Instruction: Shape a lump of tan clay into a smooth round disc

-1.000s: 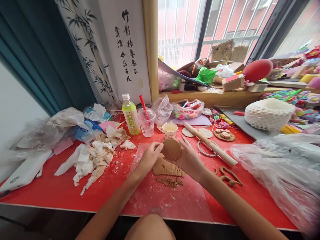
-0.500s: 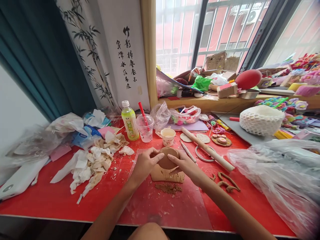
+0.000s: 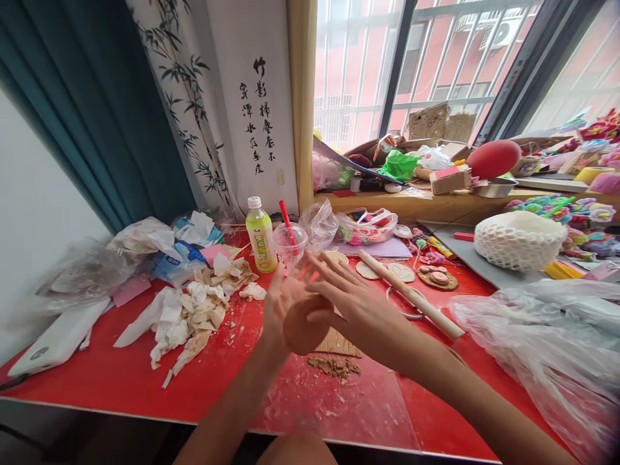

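A round brown clay disc [image 3: 306,325] is tilted between my two hands above the table. My left hand [image 3: 278,303] bears it from the left side, palm turned inward; its fingertips are blurred. Across the disc's upper right reaches my right hand [image 3: 346,294], fingers stretched out and its thumb lying over the clay. Below sits a flat brown clay slab [image 3: 341,342] with a textured surface, partly covered by the hands. Crumbly clay scraps [image 3: 335,368] lie in front of it on a clear sheet [image 3: 356,410].
To the right are a rolling pin [image 3: 411,294], a metal ring [image 3: 411,315] and a decorated clay piece [image 3: 437,278]. A drink bottle [image 3: 261,239] and plastic cup [image 3: 289,240] stand behind my hands. Crumpled tissues [image 3: 186,316] lie left; a plastic bag [image 3: 537,349] covers the right side.
The disc has come lower and nearer, slightly left. My left hand has shifted from its edge to alongside it, and my right hand has stretched its fingers across it. The view has shifted left.
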Tool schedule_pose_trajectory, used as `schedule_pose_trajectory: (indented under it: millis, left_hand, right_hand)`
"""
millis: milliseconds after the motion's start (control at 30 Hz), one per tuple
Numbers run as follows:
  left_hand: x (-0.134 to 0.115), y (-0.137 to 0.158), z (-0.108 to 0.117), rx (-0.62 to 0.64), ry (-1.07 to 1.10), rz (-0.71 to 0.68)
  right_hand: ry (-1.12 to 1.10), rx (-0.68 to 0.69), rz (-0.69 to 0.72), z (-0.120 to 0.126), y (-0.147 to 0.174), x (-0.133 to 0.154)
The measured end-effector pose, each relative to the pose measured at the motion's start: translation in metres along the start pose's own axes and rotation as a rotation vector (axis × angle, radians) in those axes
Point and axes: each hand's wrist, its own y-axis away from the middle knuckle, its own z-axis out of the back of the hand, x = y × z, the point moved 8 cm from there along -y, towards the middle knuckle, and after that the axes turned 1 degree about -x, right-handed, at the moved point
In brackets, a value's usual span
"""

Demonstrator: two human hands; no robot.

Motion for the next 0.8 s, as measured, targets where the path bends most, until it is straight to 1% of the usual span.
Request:
schedule_pose_trajectory:
  millis: [33, 67, 133, 200, 267, 333, 400, 433, 500, 567, 633, 700, 800]
  left_hand:
    - [0.01, 0.005, -0.004, -0.008, 0.074, 0.052]
    - [0.017, 0.01, -0.003, -0.041, 0.131, 0.065]
    - [0.022, 0.019, 0.007, -0.138, 0.201, 0.018]
    - [0.016, 0.026, 0.022, -0.222, 0.252, -0.108]
    - [0.007, 0.028, 0.035, -0.247, 0.299, -0.202]
    - [0.001, 0.029, 0.042, -0.245, 0.335, -0.243]
    - [-0.002, 0.03, 0.047, -0.25, 0.356, -0.26]
    - [-0.003, 0.03, 0.048, -0.26, 0.364, -0.269]
    - [-0.004, 0.032, 0.051, -0.285, 0.373, -0.281]
    - [-0.005, 0.034, 0.053, -0.311, 0.361, -0.299]
    - [-0.006, 0.035, 0.053, -0.31, 0.319, -0.306]
    - [-0.005, 0.034, 0.052, -0.281, 0.267, -0.298]
    - [-0.006, 0.034, 0.049, -0.243, 0.197, -0.305]
  right_hand:
    - [0.049, -0.03, -0.015, -0.007, -0.004, -0.002]
    - [0.083, -0.06, -0.035, -0.014, -0.006, -0.005]
    - [0.074, -0.097, -0.11, -0.029, -0.004, -0.015]
    - [-0.006, -0.098, -0.216, -0.039, 0.004, -0.03]
    - [-0.081, -0.073, -0.295, -0.043, 0.011, -0.047]
    - [-0.099, -0.01, -0.33, -0.044, 0.013, -0.067]
    - [-0.077, 0.046, -0.357, -0.046, 0.007, -0.091]
    - [-0.068, 0.052, -0.36, -0.047, 0.002, -0.103]
    - [-0.061, 0.078, -0.314, -0.056, -0.01, -0.122]
    - [-0.041, 0.113, -0.245, -0.071, -0.019, -0.132]
    - [-0.011, 0.145, -0.186, -0.087, -0.021, -0.135]
    - [0.016, 0.158, -0.152, -0.098, -0.019, -0.134]
    - [0.048, 0.146, -0.149, -0.103, -0.012, -0.134]
